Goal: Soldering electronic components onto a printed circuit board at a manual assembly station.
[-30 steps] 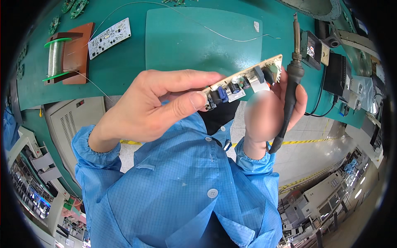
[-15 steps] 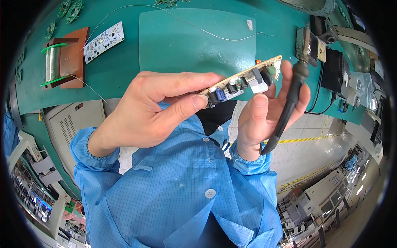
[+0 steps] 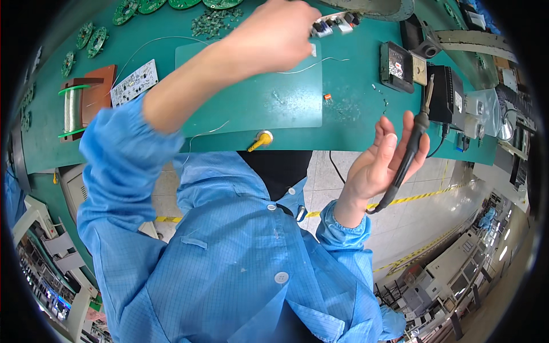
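Note:
My left hand (image 3: 274,37) is stretched far out over the bench, slightly blurred. It grips a circuit board (image 3: 334,24) with black, white and blue components, held up beside the rim of a grey metal lamp-like hood (image 3: 377,8). My fingers and the hood hide part of the board. Near the bench's front edge on the right, my right hand (image 3: 372,168) is palm up with its fingers partly curled. A black-handled soldering iron (image 3: 407,160) lies across these fingers, its metal tip pointing away from me.
A solder wire spool (image 3: 72,108) stands on a brown holder at left, beside a white circuit board (image 3: 135,81). Round green boards (image 3: 151,4) and small loose parts (image 3: 214,23) lie farther back. A black tray (image 3: 396,67) is at right. A yellow plug (image 3: 262,140) sits at the front edge.
My left hand has carried the circuit board from in front of my chest to the far side of the bench. My right hand, still with the soldering iron, has dropped slightly.

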A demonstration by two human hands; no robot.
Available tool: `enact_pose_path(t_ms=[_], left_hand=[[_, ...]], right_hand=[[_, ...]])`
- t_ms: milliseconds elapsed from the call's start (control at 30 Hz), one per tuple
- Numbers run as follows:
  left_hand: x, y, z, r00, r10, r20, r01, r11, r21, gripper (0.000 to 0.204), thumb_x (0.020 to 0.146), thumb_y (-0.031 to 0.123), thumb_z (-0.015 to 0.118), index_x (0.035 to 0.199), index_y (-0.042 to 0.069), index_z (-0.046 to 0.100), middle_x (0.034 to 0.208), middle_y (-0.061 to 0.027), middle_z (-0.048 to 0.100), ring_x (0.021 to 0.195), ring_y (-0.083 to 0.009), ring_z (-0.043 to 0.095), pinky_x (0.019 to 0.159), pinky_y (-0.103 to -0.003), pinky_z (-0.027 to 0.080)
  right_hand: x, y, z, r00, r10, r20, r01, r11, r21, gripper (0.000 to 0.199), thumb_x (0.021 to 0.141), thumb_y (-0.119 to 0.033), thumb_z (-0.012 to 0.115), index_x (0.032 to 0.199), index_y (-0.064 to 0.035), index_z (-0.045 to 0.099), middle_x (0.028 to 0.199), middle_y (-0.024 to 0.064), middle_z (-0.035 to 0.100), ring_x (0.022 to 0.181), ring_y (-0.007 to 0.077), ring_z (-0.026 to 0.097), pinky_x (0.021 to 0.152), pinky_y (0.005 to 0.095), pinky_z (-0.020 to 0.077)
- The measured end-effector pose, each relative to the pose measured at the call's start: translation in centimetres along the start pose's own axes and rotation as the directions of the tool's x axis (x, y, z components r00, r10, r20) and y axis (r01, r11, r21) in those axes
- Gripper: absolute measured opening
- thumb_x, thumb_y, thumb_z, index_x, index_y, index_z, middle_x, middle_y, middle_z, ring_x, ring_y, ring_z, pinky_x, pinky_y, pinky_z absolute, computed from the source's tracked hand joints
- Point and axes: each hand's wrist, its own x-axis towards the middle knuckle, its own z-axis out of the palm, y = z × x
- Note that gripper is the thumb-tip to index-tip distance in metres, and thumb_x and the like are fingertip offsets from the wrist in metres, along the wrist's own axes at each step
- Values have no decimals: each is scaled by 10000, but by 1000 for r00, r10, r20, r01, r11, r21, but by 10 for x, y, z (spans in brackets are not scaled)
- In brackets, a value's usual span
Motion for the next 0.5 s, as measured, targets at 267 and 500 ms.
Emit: enact_pose_path(t_ms=[267, 500], left_hand=[[25, -33, 43, 888, 450, -96, -248, 644, 723, 229, 736, 109, 581, 909, -41, 592, 735, -159, 653, 656, -259, 666, 544, -350, 532], [-93, -27, -63, 980, 129, -148, -1, 758, 652, 169, 673, 111, 642, 814, 21, 616, 765, -126, 632, 709, -284, 638, 585, -379, 527]], right_hand=[[-3, 2, 3, 998, 48, -48, -50, 998, -37, 469, 878, -5, 503, 1309, -77, 330, 1279, 230, 478, 879, 261, 608, 801, 362, 495], [6, 3, -12, 1000, 5, -6, -5, 999, -45, 457, 878, -26, 518, 1299, -78, 349, 1251, 242, 490, 822, 246, 610, 764, 353, 489]])
